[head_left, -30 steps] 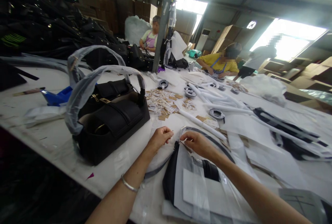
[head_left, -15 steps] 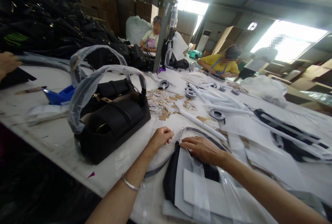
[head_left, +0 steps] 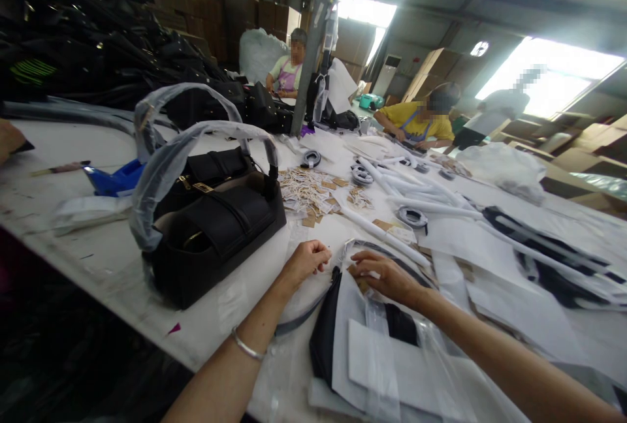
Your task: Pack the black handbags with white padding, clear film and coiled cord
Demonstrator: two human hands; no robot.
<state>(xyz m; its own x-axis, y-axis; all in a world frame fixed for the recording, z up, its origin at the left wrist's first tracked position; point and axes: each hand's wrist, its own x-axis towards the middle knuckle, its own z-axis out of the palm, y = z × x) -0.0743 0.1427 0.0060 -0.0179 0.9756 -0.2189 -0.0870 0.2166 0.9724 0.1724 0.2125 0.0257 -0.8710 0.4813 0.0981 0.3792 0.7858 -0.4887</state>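
Observation:
My left hand (head_left: 307, 260) is closed in a pinch just left of a black bag's top corner. What its fingertips hold, if anything, is too small to make out. Over that bag's upper edge is my right hand (head_left: 385, 277), fingers bent and slightly apart, with a small brown tag (head_left: 361, 284) just under them. The black bag (head_left: 323, 338) lies flat, largely covered by white paper and clear plastic. Its plastic-wrapped strap (head_left: 298, 320) loops around behind my hands. To the left a black handbag (head_left: 215, 227) stands upright, its handles wrapped in plastic.
Loose tags and strings (head_left: 313, 191) lie beyond my hands. White wrapped tubes (head_left: 416, 194) and coiled straps (head_left: 411, 216) spread to the right. A blue plastic object (head_left: 113, 178) sits behind the handbag. A post (head_left: 311, 57) rises at the table's back; people work beyond it.
My right hand has lifted off the bag's edge and its fingers have curled, baring a brown tag beneath. The left hand stays nearly where it was.

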